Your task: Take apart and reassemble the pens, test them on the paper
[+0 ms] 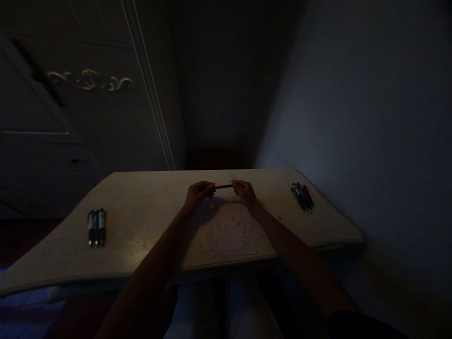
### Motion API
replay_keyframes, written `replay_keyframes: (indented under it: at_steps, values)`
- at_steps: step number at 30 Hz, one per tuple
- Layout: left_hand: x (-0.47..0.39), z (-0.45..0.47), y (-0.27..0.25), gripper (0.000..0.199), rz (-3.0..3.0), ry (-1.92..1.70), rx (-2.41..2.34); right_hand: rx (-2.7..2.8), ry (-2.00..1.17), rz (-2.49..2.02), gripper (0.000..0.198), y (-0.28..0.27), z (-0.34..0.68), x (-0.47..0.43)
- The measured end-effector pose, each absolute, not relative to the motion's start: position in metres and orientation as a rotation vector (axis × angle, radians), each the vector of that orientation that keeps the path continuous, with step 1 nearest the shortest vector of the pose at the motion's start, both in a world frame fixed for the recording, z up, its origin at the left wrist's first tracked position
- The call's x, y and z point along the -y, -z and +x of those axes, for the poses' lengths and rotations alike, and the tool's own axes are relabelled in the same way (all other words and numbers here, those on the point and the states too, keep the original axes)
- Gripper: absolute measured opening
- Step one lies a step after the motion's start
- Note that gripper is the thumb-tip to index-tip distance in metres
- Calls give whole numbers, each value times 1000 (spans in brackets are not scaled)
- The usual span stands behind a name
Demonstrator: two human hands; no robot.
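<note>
A thin pen (223, 187), reddish with a dark part, is stretched level between my two hands above the table. My left hand (200, 194) is closed on its left end. At the other end, the fingers of my right hand (244, 191) pinch it. Below my hands lies a sheet of paper (230, 230) covered in handwriting or marks too faint to read. Dim light hides the finer detail of the pen and fingers.
On the pale table (141, 197), several pens (96, 228) lie side by side at the left. Another bunch of pens (302, 197) lies at the right, near the wall (370, 117). A cabinet with a scroll ornament (90, 80) stands behind on the left.
</note>
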State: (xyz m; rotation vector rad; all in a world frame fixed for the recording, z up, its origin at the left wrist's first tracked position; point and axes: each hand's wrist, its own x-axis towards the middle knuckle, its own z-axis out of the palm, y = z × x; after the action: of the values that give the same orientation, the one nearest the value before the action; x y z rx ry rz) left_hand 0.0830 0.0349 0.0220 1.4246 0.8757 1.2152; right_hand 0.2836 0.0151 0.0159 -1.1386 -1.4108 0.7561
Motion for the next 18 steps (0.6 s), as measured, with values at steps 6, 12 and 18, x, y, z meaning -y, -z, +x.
replay_keyframes:
  at_steps: [6,12,18]
  values:
    - [-37,81,-19,37,1712,-1257,-965,1371,-800,-1252,53,-16,283,-17]
    - [-32,81,-17,34,1984,-1243,-1029,1338,-810,-1279,58,-15,286,-20]
    - [-27,84,-12,34,2107,-1240,-996,1343,-868,-1307,64,-19,282,-16]
